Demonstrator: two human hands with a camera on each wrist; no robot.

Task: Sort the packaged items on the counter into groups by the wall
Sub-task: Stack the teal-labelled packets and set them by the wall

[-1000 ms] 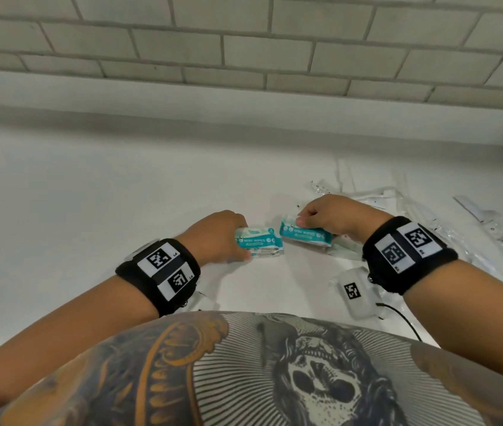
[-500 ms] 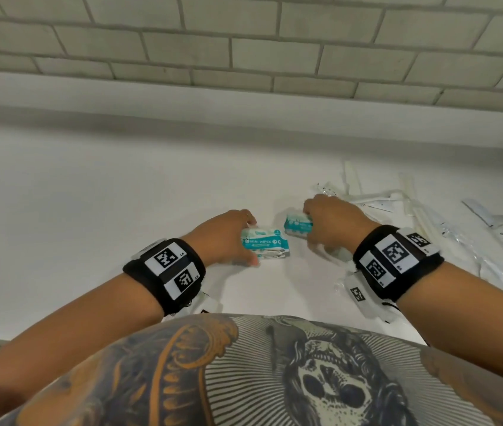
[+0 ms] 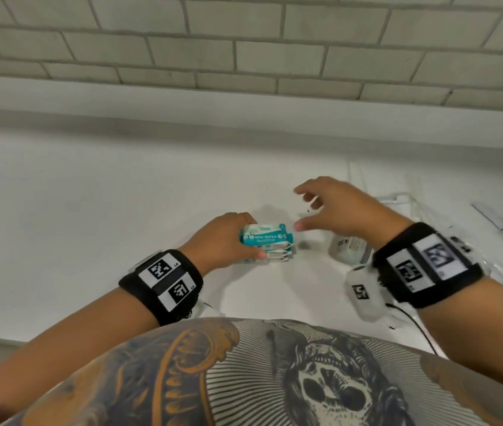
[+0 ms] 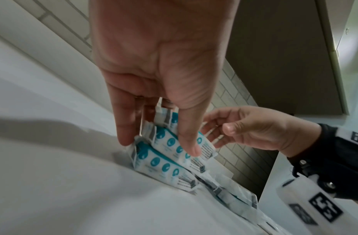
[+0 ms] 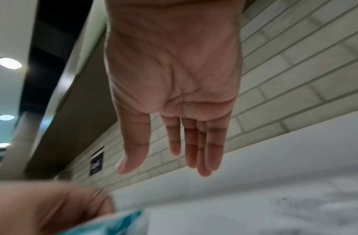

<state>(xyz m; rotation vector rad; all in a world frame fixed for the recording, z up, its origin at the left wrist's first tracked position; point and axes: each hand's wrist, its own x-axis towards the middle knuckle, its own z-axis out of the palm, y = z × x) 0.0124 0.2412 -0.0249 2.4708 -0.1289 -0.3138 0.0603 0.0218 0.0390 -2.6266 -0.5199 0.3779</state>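
A small stack of teal-and-white mini wipes packs (image 3: 267, 242) stands on the white counter (image 3: 90, 226), well short of the wall. My left hand (image 3: 244, 238) grips the stack from its left side, fingers behind and thumb in front. The left wrist view shows the thumb and fingers of that hand (image 4: 159, 145) pinching the stacked packs (image 4: 166, 152). My right hand (image 3: 300, 209) hovers just right of the stack, fingers spread and holding nothing. Its palm is bare and its fingers straight in the right wrist view (image 5: 164, 167).
A clear packet with white contents (image 3: 350, 249) lies under my right wrist. Several long clear-wrapped items (image 3: 428, 210) are scattered at the right. A low white backsplash (image 3: 244, 118) runs below the brick wall. Bare counter stretches to the left.
My right hand has let go of its wipes pack, which now lies on the left hand's stack, and has lifted away open. The left hand keeps its grip.
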